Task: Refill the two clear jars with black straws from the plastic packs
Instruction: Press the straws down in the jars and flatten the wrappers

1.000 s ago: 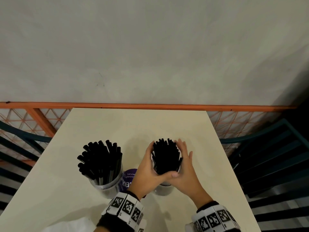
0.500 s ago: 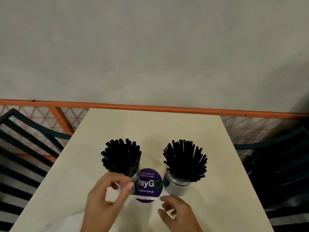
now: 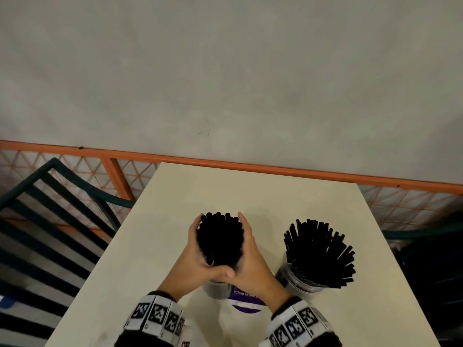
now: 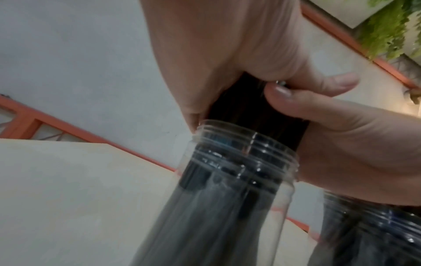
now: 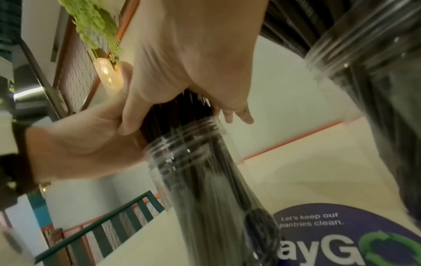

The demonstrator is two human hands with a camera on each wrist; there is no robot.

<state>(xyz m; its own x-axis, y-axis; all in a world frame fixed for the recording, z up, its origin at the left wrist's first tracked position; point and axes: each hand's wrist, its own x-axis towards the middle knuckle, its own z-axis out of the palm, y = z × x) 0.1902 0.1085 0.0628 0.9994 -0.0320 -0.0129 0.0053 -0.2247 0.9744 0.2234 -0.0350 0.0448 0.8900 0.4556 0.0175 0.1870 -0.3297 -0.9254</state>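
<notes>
Now both hands on left jar [image 3: 217, 288], not the right one as a second ago. Left hand [image 3: 194, 261] and right hand [image 3: 250, 264] cupped around its straws [image 3: 220, 236], fingers curled, thumbs meeting in front, squeezing bundle upright above the rim. Right jar [image 3: 298, 279] near tabletop [image 3: 250, 191] right edge, straws fanned, untouched. Likely final tidying; both jars look full.

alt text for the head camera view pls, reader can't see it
Both hands, left hand and right hand, cup a bundle of black straws standing in a clear jar on a cream table. A second straw-filled jar stands right of it.
</notes>
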